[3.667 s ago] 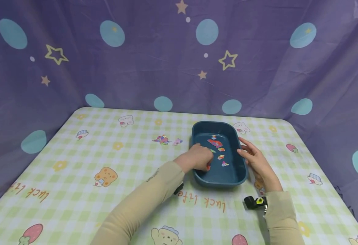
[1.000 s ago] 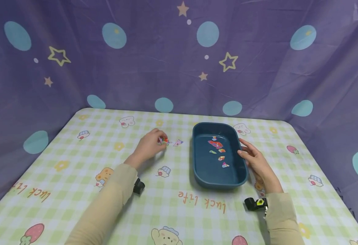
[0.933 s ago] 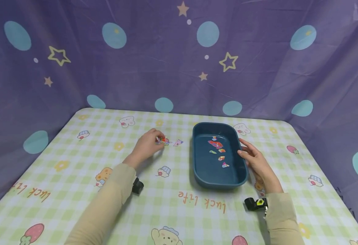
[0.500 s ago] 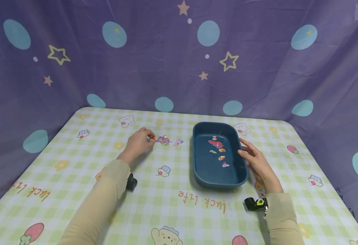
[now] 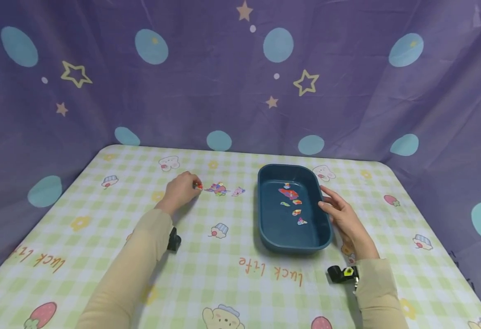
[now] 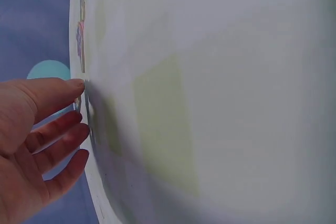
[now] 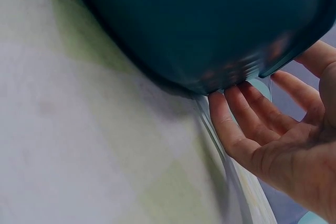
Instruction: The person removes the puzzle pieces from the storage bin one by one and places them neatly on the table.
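My left hand (image 5: 181, 189) is over the left part of the table, left of a cluster of flat colourful cut-out pieces (image 5: 217, 188). Its thumb and fingers pinch a small red and multicoloured cut-out piece (image 5: 198, 186) close to the tablecloth. In the left wrist view, the thumb (image 6: 58, 90) and fingertips almost touch the cloth, and the piece is mostly hidden between them. My right hand (image 5: 343, 217) holds the right side of a dark blue plastic tub (image 5: 296, 246), thumb on the rim, fingers against the outer wall. Several small colourful pieces (image 5: 288, 193) lie inside the tub.
A single purple-pink piece (image 5: 238, 192) lies between the cluster and the tub. The green checked tablecloth (image 5: 240, 288) carries printed cartoons and lettering. A purple curtain (image 5: 207, 82) with stars and dots hangs behind the table. Both sleeves have black wrist cameras (image 5: 341, 274).
My left hand has left the tub, reached the cluster, then moved left with a red piece in its fingers. A red piece is gone from the tub. The right hand stays put.
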`<state>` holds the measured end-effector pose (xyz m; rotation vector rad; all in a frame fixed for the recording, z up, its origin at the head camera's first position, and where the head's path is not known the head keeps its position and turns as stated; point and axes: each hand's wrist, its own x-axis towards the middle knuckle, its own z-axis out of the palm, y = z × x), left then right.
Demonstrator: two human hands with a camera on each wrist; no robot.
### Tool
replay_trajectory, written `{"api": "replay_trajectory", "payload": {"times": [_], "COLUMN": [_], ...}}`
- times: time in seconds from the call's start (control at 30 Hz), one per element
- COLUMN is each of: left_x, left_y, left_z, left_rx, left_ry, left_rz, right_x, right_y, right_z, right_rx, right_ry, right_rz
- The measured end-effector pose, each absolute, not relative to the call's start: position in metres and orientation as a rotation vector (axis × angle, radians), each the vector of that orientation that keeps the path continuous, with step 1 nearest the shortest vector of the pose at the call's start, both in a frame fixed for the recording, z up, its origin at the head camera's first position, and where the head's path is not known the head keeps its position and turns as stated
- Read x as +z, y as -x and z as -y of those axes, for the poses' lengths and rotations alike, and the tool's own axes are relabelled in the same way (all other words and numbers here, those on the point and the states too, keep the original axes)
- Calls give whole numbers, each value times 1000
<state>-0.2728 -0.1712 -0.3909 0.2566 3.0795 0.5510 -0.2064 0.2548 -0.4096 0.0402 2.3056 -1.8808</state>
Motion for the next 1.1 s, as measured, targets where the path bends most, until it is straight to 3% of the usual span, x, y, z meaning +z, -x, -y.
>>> {"api": "replay_trajectory", "payload": {"times": [0.6, 1.1], "left_x": [-391, -376], "left_y": [276, 275], "left_z": [170, 147], "left_rx": [547, 538], "left_ry": [-201, -321], "left_rz": [-3029, -3126], "right_x": [-411, -414], "right_y": [208, 208], "right_z": [-255, -255], "right_rx": [-1899, -1886], "right_ry": [-40, -55], "right_rz": [-2300, -2310]}}
